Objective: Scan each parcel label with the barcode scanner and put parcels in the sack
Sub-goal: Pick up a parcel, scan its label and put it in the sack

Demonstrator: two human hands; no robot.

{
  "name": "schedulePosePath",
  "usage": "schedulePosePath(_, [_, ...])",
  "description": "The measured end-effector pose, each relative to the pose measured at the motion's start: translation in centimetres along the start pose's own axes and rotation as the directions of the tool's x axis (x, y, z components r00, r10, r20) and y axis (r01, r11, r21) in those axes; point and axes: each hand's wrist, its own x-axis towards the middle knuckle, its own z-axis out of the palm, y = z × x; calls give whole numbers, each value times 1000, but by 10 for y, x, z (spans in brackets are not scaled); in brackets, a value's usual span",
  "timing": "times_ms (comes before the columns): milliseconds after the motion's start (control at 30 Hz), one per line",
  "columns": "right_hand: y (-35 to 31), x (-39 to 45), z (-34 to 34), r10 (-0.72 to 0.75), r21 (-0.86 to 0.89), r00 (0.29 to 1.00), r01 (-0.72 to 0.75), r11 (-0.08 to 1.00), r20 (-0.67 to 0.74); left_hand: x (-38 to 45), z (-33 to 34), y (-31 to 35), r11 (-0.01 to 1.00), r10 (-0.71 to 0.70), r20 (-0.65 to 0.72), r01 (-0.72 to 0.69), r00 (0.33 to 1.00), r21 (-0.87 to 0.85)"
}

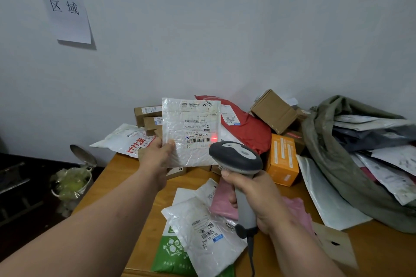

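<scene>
While the left hand [157, 155] is pinching the lower left corner of a white bubble mailer [191, 130] and holding it upright above the wooden table [126, 177], the right hand [254, 198] is gripping the grey barcode scanner [238, 164], whose red light is glowing beside the mailer's barcode label [198, 139]. The olive sack [333, 159] is lying open at right, already holding parcels.

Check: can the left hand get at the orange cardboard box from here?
Probably not yet. The left hand has its grip on the white bubble mailer, and the right hand with the grey barcode scanner sits between it and the orange cardboard box.
</scene>
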Motion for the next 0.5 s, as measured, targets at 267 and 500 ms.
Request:
schedulePosePath(267, [0,7,-17,-8,7,1000,8,1000,25,-6,19,-3,1000,-2,-8,2,1000,-10])
schedulePosePath(500, [3,16,-38,3,33,998,-5,999,58,-10,40,-8,1000,1,-31,-2,1000,-13])
